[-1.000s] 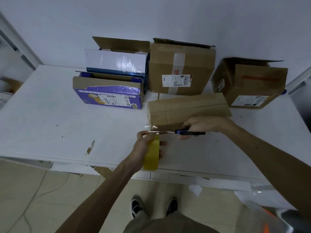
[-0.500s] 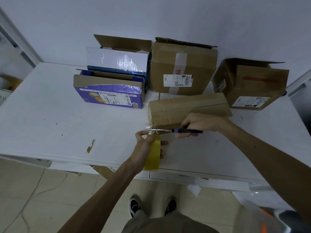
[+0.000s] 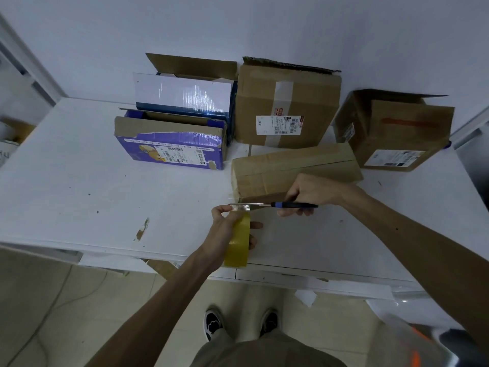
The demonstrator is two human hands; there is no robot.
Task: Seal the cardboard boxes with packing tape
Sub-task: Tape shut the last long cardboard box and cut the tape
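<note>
White scuffed table against pale wall; left hand grips tape roll, right hand grips cutter.

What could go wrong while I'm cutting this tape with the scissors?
The scissors have their blades right beside the thumb of the left hand, so a nick is possible. Once cut, the loose end may snap back onto the tape roll. The roll is held near the front edge of the table and could fall to the floor if it slips.

Label on brown box; print blurred; nothing legible
</note>
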